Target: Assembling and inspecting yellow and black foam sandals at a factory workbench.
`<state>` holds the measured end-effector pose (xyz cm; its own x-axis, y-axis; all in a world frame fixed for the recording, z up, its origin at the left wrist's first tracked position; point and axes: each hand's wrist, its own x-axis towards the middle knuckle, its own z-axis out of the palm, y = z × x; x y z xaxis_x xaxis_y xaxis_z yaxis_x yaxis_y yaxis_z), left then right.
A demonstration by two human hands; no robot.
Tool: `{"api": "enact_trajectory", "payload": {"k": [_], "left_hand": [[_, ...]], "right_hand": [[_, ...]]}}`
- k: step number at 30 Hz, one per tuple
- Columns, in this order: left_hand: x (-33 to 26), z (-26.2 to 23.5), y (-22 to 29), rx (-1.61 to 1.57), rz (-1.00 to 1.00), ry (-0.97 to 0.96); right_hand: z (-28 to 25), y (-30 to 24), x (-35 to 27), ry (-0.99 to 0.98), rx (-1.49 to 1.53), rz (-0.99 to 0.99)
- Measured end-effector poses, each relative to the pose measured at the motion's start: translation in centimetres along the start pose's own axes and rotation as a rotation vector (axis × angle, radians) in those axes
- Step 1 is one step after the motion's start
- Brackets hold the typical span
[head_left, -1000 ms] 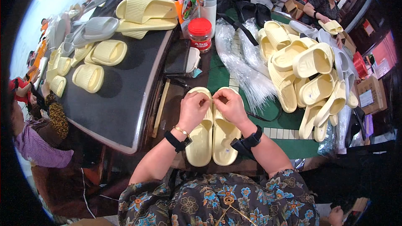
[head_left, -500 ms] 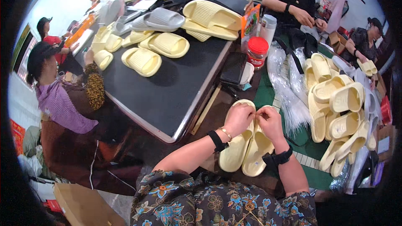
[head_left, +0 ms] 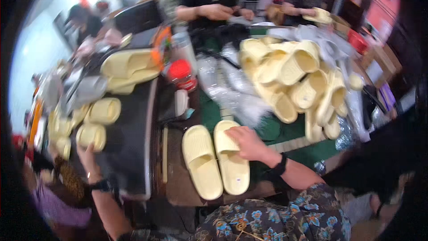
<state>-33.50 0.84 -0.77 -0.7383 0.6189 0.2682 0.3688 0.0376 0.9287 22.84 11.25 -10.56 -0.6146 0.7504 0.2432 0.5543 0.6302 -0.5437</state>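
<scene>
A pair of pale yellow slide slippers lies in front of me, toes pointing away. The left slipper (head_left: 201,163) is untouched; on the right slipper (head_left: 235,174), a small label shows on the insole. My right hand (head_left: 248,143) grips the strap of that right slipper, its fingertips over the top. My left hand (head_left: 87,159) is stretched out to the black table, its fingers at the near end of another pale yellow slipper (head_left: 92,135). Blur softens the left fingers, but they seem closed on that slipper's edge.
More slippers (head_left: 103,110) sit on the black table (head_left: 129,147). A red-lidded jar (head_left: 182,75) stands behind the pair. Clear plastic bags (head_left: 227,87) and a heap of yellow slippers (head_left: 285,69) lie to the right. One co-worker (head_left: 208,6) stands opposite; another holds a slipper.
My hands have come apart from the pair's straps. The left has reached out to a slipper on the black table; the right stays at the right slipper. The view has turned rightward.
</scene>
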Motion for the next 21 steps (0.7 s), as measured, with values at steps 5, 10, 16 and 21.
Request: {"api": "enact_trajectory", "payload": {"k": [5, 10, 16, 21], "left_hand": [[3.6, -2.7, -4.8, -0.073, -0.486, -0.137], [3.5, -1.3, -5.3, -0.158, -0.452, -0.053], [2.1, -0.3, -4.5, 0.099, -0.294, -0.020], [2.1, 0.4, -5.5, -0.065, -0.232, 0.044]], "right_hand": [[-5.7, -2.5, 1.4, 0.173, 0.152, -0.068], [-18.5, -2.5, 2.6, 0.530, -0.077, -0.212], [-35.7, 3.3, 3.8, 1.200, -0.282, -0.047], [-37.4, 7.8, 0.6, 1.140, -0.734, 0.110]]}}
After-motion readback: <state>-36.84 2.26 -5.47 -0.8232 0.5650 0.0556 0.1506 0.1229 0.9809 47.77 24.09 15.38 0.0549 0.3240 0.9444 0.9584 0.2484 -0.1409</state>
